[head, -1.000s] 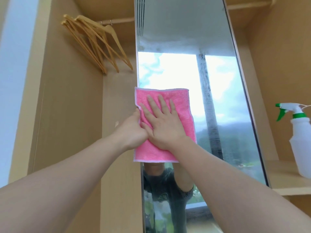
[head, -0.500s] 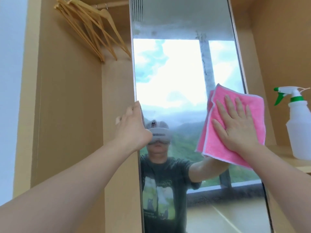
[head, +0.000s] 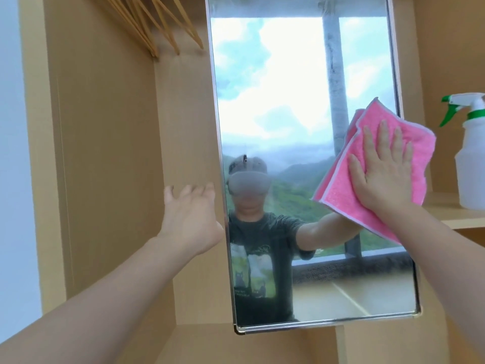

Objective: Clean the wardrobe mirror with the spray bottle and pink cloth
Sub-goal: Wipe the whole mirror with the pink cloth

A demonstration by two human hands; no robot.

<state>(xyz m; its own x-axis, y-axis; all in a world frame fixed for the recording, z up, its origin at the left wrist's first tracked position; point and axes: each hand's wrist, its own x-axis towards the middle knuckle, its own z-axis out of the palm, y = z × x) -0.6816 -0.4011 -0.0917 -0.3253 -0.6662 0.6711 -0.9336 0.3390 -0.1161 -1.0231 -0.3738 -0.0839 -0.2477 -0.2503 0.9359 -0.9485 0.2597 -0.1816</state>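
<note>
The tall wardrobe mirror (head: 288, 101) hangs in the middle of the wooden wardrobe and reflects a window, hills and a person. My right hand (head: 383, 169) lies flat with straight fingers on the folded pink cloth (head: 338, 190), pressing it against the mirror's right edge. My left hand (head: 191, 214) is beside the mirror's left edge with fingers spread and relaxed, holding nothing; whether it touches the frame is unclear. The white spray bottle (head: 469, 164) with a green trigger stands on a shelf to the right.
Several wooden hangers (head: 154, 24) hang at the upper left inside the wardrobe. A wooden shelf (head: 451, 214) juts out at the right behind the mirror. The left wardrobe panel (head: 105, 153) stands close to my left arm. The mirror's bottom corner (head: 240, 331) is in view.
My right hand slid the cloth from the mirror's left side to its right edge. My left hand let go of the left edge and opened. The view dropped toward the mirror's bottom.
</note>
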